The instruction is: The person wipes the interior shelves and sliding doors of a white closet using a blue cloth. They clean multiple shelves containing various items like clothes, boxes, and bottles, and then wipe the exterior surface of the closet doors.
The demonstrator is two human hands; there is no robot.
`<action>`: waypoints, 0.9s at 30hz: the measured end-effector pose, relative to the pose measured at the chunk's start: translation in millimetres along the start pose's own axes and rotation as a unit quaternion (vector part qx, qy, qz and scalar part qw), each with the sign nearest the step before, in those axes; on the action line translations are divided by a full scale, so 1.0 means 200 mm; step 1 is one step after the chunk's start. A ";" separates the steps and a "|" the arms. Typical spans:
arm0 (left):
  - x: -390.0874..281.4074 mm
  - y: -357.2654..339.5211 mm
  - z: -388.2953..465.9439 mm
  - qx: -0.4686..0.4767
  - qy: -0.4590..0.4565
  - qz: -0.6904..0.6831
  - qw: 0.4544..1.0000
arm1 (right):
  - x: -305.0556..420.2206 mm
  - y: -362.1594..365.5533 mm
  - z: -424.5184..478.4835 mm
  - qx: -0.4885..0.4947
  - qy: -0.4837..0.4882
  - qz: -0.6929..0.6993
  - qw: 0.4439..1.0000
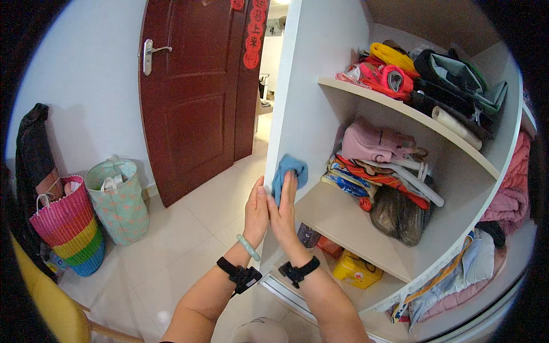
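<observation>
My right hand [283, 201] presses a blue cloth [290, 171] against the inner face of the white side panel [311, 107] of an open wardrobe, near its front edge. The cloth lies under and beyond the fingers. On the other side of the same edge is my left hand [256, 210], its fingers extended and close together, with nothing visible in it. A pale green bangle [248, 247] circles the left wrist, and both wrists wear black straps with small devices. The palm side of the left hand is hidden.
Wardrobe shelves [407, 107] to the right hold bags, a pink bag [369, 139] and a yellow box [357, 269]. A dark red door [193, 94] stands ajar. Left are a rainbow basket [73, 227], a green fabric hamper [120, 210] and a yellow chair [51, 296].
</observation>
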State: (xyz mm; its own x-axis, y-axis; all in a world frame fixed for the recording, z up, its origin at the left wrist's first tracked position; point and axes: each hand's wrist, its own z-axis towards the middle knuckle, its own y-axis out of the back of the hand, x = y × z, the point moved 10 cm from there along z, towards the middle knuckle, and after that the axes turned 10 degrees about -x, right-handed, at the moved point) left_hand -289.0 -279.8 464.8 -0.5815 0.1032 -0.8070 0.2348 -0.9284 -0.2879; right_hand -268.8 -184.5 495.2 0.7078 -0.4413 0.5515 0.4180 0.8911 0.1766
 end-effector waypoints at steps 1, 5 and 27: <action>-0.01 -0.02 -0.01 0.005 0.009 -0.018 1.000 | -0.07 0.00 -0.07 0.007 -0.024 0.013 1.000; -0.02 -0.05 -0.01 0.036 -0.020 0.014 0.999 | -0.24 -0.02 -0.25 0.047 -0.138 0.095 0.985; 0.02 -0.05 -0.02 0.022 -0.063 0.130 0.989 | -0.05 0.18 0.72 -0.046 -0.041 0.141 0.988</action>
State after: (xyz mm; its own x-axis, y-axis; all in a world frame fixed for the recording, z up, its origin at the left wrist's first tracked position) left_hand -289.8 -268.7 462.2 -0.5987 -0.1837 -0.7796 0.3562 -0.9328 -0.0538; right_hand -342.8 -133.2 612.5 0.7563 -0.1629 0.6336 0.2632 0.9624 -0.0667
